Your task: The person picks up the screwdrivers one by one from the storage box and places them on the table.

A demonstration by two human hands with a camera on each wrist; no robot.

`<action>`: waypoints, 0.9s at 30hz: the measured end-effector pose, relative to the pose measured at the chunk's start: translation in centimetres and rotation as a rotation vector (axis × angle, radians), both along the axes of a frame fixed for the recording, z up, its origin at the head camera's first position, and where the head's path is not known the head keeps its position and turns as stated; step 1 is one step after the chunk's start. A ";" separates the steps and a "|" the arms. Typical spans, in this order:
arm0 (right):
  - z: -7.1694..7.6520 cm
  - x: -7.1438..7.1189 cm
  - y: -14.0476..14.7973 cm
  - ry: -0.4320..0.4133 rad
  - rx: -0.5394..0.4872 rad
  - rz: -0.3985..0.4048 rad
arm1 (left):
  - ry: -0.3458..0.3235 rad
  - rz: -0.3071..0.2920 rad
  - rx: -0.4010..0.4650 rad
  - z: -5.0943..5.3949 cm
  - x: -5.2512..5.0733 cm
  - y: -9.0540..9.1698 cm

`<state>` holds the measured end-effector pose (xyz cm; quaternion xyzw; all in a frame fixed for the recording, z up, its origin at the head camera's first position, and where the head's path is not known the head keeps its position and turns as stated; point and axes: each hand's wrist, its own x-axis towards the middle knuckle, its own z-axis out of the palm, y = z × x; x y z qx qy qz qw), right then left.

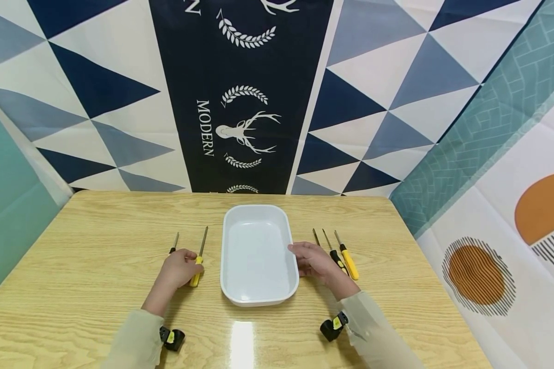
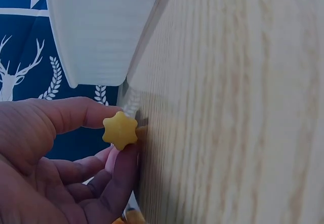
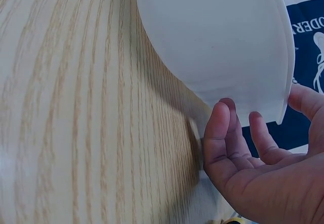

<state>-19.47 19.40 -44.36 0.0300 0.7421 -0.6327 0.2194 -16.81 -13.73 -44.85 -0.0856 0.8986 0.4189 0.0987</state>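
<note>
My left hand [image 1: 179, 267] pinches the yellow handle of a screwdriver [image 1: 195, 277] between thumb and fingers, at the left of the white plastic tray [image 1: 258, 298]. The handle's star-shaped end [image 2: 120, 131] faces the camera in the left wrist view. Beside that hand lies a second screwdriver [image 1: 176, 241], its handle mostly hidden. My right hand [image 1: 317, 261] holds the tray's right side, its thumb at the rim and bent fingers [image 3: 217, 125] against the outer wall in the right wrist view. The tray stands upright, its inside bare.
Right of the right hand lie a black-and-yellow screwdriver [image 1: 338, 260], a yellow screwdriver [image 1: 350, 263], and a third shaft [image 1: 316, 237] partly hidden by the hand. All rest on a wooden table [image 1: 97, 246]. A patterned cloth [image 1: 240, 102] hangs behind its far edge.
</note>
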 end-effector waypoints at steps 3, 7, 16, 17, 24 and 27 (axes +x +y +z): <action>-0.1 0.0 0.0 -0.001 0.002 -0.001 | 0.002 -0.002 -0.005 -0.1 -0.1 0.0; 0.0 -0.1 0.0 -0.003 0.013 -0.009 | 0.002 -0.008 0.014 -0.1 -0.1 -0.2; 0.3 -0.1 -0.1 -0.011 0.014 -0.005 | 0.001 -0.007 0.061 0.0 0.4 -0.5; 0.3 -0.1 -0.1 -0.009 0.013 0.000 | 0.000 -0.007 0.065 0.0 0.5 -0.5; 0.2 0.0 0.0 -0.008 0.003 0.011 | -0.033 -0.010 0.121 0.0 0.8 -0.5; 0.2 0.0 0.0 -0.013 0.006 0.009 | -0.047 -0.007 0.148 -0.1 1.0 -0.5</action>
